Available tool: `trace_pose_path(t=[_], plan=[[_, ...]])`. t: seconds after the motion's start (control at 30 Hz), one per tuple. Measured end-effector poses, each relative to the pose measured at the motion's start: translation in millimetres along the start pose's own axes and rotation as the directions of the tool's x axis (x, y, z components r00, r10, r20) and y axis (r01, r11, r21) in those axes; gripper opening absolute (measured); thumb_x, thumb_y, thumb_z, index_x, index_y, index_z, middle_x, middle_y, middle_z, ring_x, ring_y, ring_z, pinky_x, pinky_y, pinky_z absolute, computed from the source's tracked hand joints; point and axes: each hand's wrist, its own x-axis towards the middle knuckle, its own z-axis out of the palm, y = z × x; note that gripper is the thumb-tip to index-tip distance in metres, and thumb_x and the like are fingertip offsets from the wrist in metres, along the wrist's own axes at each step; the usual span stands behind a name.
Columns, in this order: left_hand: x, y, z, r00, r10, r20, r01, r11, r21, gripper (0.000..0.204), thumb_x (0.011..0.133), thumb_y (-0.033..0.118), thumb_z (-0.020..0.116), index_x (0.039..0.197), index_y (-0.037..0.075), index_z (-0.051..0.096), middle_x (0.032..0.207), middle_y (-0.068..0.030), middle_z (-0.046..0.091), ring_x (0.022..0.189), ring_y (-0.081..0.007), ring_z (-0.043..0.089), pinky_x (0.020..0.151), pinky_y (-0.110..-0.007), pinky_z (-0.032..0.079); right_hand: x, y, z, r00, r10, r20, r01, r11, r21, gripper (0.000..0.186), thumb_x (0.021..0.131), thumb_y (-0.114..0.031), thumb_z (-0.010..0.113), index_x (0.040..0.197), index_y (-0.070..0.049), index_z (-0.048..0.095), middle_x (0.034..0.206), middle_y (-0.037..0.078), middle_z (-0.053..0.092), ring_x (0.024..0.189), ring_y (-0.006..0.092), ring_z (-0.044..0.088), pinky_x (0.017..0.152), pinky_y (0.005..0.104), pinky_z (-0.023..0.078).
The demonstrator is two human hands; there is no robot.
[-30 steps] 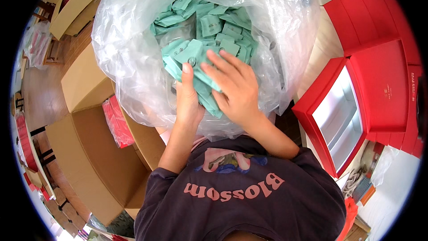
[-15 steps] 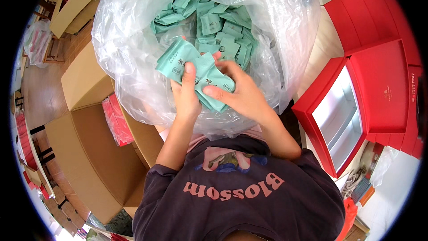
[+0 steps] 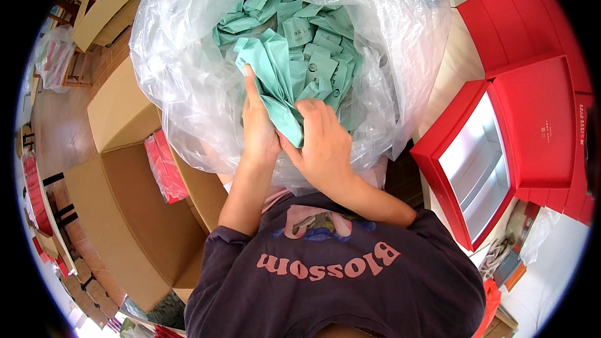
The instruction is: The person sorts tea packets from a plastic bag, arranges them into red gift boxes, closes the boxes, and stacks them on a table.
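Note:
A fanned bunch of flat mint-green paper packets (image 3: 273,74) stands on edge between my hands, above a big clear plastic bag (image 3: 172,69). My left hand (image 3: 258,126) grips the bunch from the left, its thumb along the near side. On the other side, the curled fingers of my right hand (image 3: 327,143) close on the bunch's lower right edge; the fingertips are partly hidden. Inside the bag lies a loose heap of similar green packets (image 3: 322,66), just beyond the held ones. Dark printing marks several of them.
An open cardboard carton (image 3: 134,206) stands at my left, with a red plastic-wrapped pack (image 3: 164,166) by its inner wall. To the right lies an open red gift box (image 3: 432,163) with a silvery divided inside. Stacked red boxes (image 3: 513,25) stand behind it.
The packets have gone from lying fairly flat, printed faces up, to standing on edge and fanned. My right hand has turned inward and lower, its fingers curling over their edge.

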Motion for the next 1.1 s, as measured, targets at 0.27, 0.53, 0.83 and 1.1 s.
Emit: trace_pose_path(t=[0.27,0.53,0.83,1.1], plan=[[23,-13,-41,0.942,-0.102,0.318,0.09,0.994,0.054,0.051,0.096,0.054,0.04,0.114,0.008,0.054,0.091,-0.0022,0.06,0.078,-0.0152,0.059,0.064,-0.029,0.049,7,10,-24,0.95,-0.301,0.087,0.293,0.951,0.096,0.061,0.074,-0.029,0.074,0.128,-0.008,0.052,0.123,0.014,0.052,0.105,0.0318,0.05,0.088,0.0423,0.04],[20,-8,-30,0.961,0.053,0.272,-0.048,0.999,-0.027,0.019,0.096,0.025,0.047,0.096,0.007,0.05,0.079,-0.0008,0.046,0.066,-0.0115,0.043,0.056,-0.024,0.04,8,16,-23,0.995,-0.007,-0.104,0.041,0.945,0.323,0.018,0.076,-0.012,0.072,0.077,-0.005,0.056,0.07,0.006,0.054,0.061,0.0212,0.053,0.051,0.0302,0.04],[13,-5,-17,0.922,0.374,-0.102,-0.371,0.927,0.044,0.021,0.098,0.024,0.041,0.086,0.008,0.047,0.068,-0.0072,0.049,0.056,-0.0148,0.044,0.047,-0.027,0.038,4,0,-24,0.992,0.088,0.088,-0.103,0.978,0.182,0.012,0.074,-0.005,0.063,0.068,-0.002,0.052,0.059,0.009,0.051,0.047,0.0216,0.051,0.044,0.0331,0.038],[2,-6,-14,0.909,0.41,0.068,-0.396,0.904,-0.161,0.02,0.097,0.021,0.039,0.079,0.011,0.043,0.073,0.0011,0.037,0.065,-0.0112,0.037,0.06,-0.024,0.035,4,1,-19,0.931,0.276,0.241,-0.357,0.831,0.427,0.017,0.077,-0.008,0.058,0.066,0.002,0.049,0.057,0.015,0.048,0.045,0.0263,0.047,0.044,0.0341,0.035]])
